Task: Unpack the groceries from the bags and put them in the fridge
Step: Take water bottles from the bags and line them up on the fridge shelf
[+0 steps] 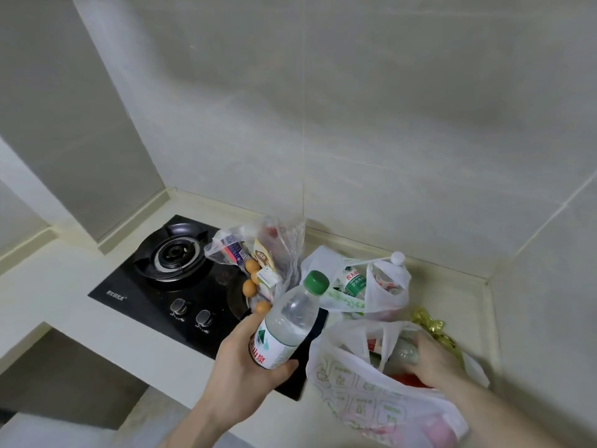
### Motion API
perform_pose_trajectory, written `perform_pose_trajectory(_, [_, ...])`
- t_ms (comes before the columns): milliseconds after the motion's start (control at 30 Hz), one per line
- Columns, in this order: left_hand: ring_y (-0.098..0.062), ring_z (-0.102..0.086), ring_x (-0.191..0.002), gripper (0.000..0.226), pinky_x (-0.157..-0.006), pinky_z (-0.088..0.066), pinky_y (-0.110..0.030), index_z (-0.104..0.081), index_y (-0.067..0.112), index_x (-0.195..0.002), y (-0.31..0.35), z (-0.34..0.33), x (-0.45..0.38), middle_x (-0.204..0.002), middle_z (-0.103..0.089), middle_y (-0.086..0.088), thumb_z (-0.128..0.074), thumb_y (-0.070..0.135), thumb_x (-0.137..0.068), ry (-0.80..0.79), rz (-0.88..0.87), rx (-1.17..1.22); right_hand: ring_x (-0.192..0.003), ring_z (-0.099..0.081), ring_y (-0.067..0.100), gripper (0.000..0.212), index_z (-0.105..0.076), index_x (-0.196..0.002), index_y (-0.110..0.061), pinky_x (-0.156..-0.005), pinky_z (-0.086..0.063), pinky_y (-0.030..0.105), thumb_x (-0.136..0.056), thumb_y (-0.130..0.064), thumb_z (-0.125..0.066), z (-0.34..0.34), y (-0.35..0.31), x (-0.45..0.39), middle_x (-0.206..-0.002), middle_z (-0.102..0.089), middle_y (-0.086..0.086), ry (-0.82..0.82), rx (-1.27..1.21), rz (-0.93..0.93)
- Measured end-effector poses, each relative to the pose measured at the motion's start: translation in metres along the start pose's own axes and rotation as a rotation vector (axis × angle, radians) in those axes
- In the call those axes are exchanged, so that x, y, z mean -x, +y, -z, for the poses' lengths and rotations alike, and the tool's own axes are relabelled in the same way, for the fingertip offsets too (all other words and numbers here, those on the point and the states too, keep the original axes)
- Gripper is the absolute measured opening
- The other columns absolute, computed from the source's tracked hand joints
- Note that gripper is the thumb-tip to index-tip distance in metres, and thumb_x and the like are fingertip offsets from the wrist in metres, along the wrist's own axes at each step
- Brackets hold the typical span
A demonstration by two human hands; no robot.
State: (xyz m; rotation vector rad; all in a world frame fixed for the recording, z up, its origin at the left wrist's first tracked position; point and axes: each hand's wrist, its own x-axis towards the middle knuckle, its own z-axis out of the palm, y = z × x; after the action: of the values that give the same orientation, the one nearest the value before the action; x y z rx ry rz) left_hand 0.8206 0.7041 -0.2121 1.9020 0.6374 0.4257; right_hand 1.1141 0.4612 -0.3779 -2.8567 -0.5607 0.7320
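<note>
Now: one black hob (155,292), three plastic bags, three water bottles.
Nearest bag (361,383) takes the right hand (433,360), fingers curled round something blurred; left hand (245,360) grips a green-capped bottle (290,318) above the hob; four small orange fruits (249,287) sit in the clear bag (284,240).

I see a pale countertop (97,305) running into a tiled corner, with a black gas hob (168,286) set flush into it. A clear plastic bag (258,257) of groceries lies on the hob's right part. Beside it, on the counter by the wall, sits a white bag (381,292) with a bottle inside. Nearer me lies another white printed bag (365,389), and a gold ribbon (433,328) rests just behind it.
</note>
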Motion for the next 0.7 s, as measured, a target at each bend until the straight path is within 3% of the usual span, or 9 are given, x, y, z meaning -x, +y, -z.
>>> perform_pose_trajectory(100, [-0.004,-0.063,-0.064,0.056,-0.061,-0.049,-0.015,-0.067,0.035,-0.109,-0.001,0.003,-0.003,-0.085,-0.072,0.005,-0.091,0.006,-0.068,-0.043,0.004,0.005,-0.105,-0.068,0.010,0.070,-0.062,-0.109,-0.041,-0.087,-0.054,0.030,-0.052,-0.072,-0.086,0.013,-0.003,0.008,-0.107,-0.070,-0.021,-0.002,-0.148,0.035])
perform_pose_trajectory(167, [-0.007,-0.058,-0.057,0.052,-0.057,-0.049,-0.019,-0.067,0.033,-0.106,-0.003,0.003,-0.007,-0.079,-0.071,0.001,-0.090,0.005,-0.069,-0.086,0.020,0.037,-0.101,-0.068,0.009,0.078,-0.063,-0.102,-0.039,-0.090,-0.055,0.034,-0.038,-0.074,-0.089,0.023,-0.004,0.013,-0.102,-0.069,-0.020,0.045,-0.329,0.028])
perform_pose_trajectory(267, [-0.010,-0.061,-0.061,0.055,-0.062,-0.051,-0.026,-0.066,0.033,-0.112,-0.009,0.003,-0.016,-0.080,-0.072,0.002,-0.091,0.011,-0.068,-0.129,0.025,0.052,-0.086,-0.069,0.011,0.040,-0.066,-0.086,-0.036,-0.082,-0.058,0.037,-0.059,-0.060,-0.083,0.039,-0.018,0.030,-0.087,-0.071,-0.018,0.219,-0.427,0.045])
perform_pose_trajectory(367, [-0.007,-0.060,-0.057,0.056,-0.058,-0.051,-0.025,-0.067,0.033,-0.111,-0.009,0.002,-0.025,-0.076,-0.071,0.007,-0.093,0.012,-0.067,-0.175,0.003,0.076,-0.081,-0.068,0.010,0.020,-0.069,-0.082,-0.039,-0.078,-0.058,0.037,-0.071,-0.051,-0.079,0.056,-0.032,0.055,-0.082,-0.071,-0.017,0.334,-0.440,0.099])
perform_pose_trajectory(467, [-0.005,-0.058,-0.055,0.054,-0.058,-0.050,-0.023,-0.068,0.033,-0.109,-0.002,0.001,-0.033,-0.074,-0.070,0.004,-0.092,0.007,-0.067,-0.242,-0.060,0.085,-0.088,-0.070,0.014,0.021,-0.071,-0.085,-0.032,-0.079,-0.055,0.034,-0.073,-0.037,-0.087,0.066,-0.030,0.082,-0.091,-0.072,-0.012,0.463,-0.532,0.070])
perform_pose_trajectory(600, [-0.003,-0.060,-0.059,0.053,-0.058,-0.050,-0.019,-0.067,0.032,-0.105,0.005,-0.002,-0.038,-0.078,-0.073,0.004,-0.092,0.005,-0.067,-0.312,-0.122,0.075,-0.093,-0.071,0.005,0.031,-0.069,-0.098,-0.044,-0.085,-0.056,0.030,-0.073,-0.037,-0.087,0.087,-0.038,0.136,-0.102,-0.074,-0.017,0.679,-0.736,0.072])
perform_pose_trajectory(700, [-0.008,-0.070,-0.081,0.060,-0.069,-0.055,-0.019,-0.061,0.035,-0.112,0.014,-0.008,-0.037,-0.093,-0.075,0.010,-0.093,0.009,-0.068,-0.351,-0.169,0.072,-0.090,-0.069,0.001,0.036,-0.069,-0.103,-0.047,-0.077,-0.055,0.020,-0.082,-0.024,-0.086,0.110,-0.056,0.181,-0.103,-0.073,-0.018,0.844,-0.838,0.092])
